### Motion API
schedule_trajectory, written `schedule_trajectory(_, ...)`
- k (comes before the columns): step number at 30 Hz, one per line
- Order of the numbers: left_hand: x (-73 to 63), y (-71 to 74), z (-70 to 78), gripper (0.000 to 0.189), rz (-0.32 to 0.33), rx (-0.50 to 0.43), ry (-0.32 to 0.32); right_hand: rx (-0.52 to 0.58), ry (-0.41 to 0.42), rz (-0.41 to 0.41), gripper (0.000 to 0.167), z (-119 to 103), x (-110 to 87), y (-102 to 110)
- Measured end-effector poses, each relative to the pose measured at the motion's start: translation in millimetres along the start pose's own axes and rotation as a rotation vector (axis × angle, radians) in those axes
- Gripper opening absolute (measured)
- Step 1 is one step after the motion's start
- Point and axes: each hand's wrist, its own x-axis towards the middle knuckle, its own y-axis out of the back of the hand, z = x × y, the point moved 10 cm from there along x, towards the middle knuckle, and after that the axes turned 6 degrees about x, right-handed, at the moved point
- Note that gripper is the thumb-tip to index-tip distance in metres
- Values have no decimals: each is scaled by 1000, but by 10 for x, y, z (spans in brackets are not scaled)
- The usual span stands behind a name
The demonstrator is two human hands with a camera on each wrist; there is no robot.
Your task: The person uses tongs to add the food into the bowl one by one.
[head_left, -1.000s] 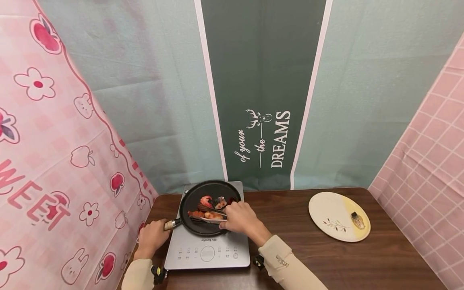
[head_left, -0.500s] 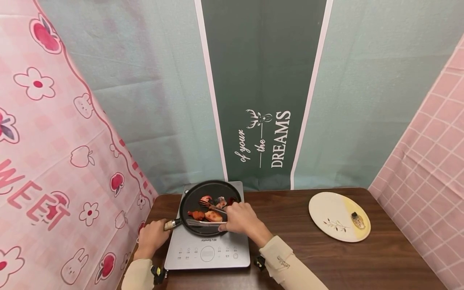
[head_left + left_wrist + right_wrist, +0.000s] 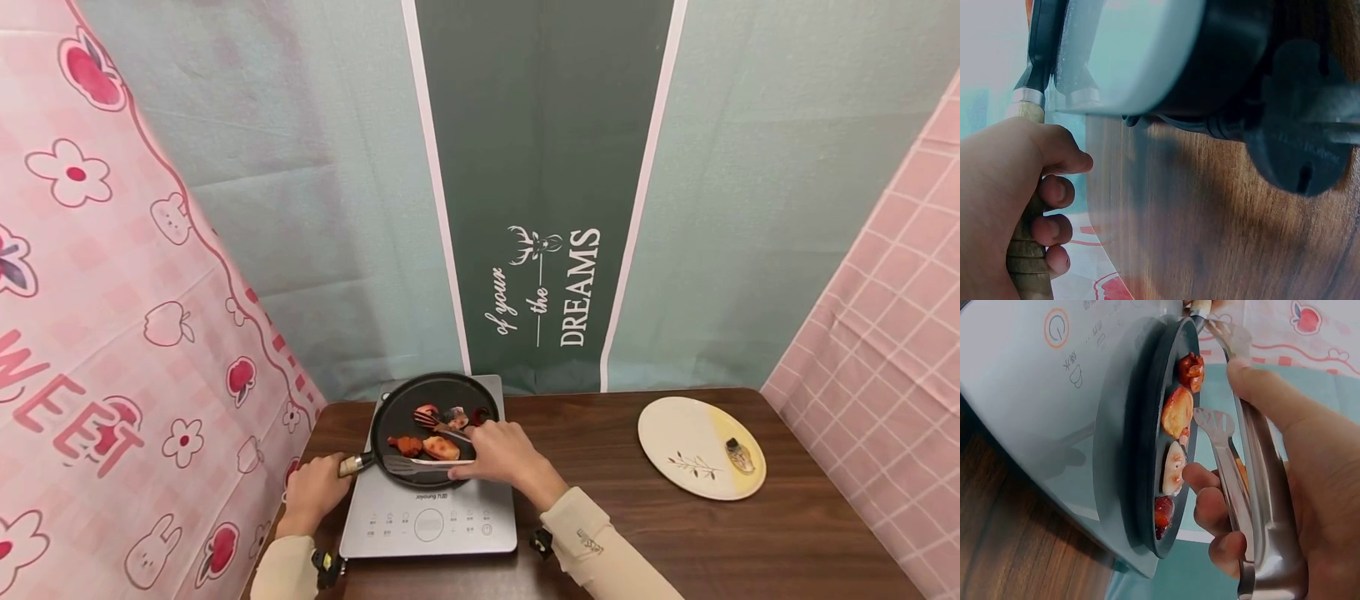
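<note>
My left hand [image 3: 313, 492] grips the wooden handle [image 3: 1034, 265] of a black frying pan [image 3: 401, 406], thumb and fingers curled round it. The pan stands over the induction cooktop [image 3: 397, 537]. Metal tongs [image 3: 1260, 469] are held in my right hand [image 3: 504, 454], their two slotted ends spread apart over the pan. Between those ends lie a golden-brown piece of food [image 3: 1177, 412] and a reddish-brown piece [image 3: 1191, 372]. A pale piece [image 3: 1174, 467] and a dark red piece [image 3: 1163, 511] are further along the pan. Nothing is pinched in the tongs.
An oval cream and yellow plate [image 3: 671, 433] is on the right of the wooden table [image 3: 592, 467], bearing a small brownish piece of food [image 3: 740, 457] with a dark end. Printed cloths hang behind and at both sides. A dark cable plug [image 3: 1297, 119] shows beside the cooktop.
The tongs' ends have spread from close around the golden-brown and reddish-brown pieces, which now lie loose in the pan. The left hand keeps its grip on the handle.
</note>
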Motion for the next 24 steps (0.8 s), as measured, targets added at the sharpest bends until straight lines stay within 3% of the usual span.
schedule_trajectory(24,9,-10,-7,16,8,-1,-4,-36,-38,48,69,243,-91,199)
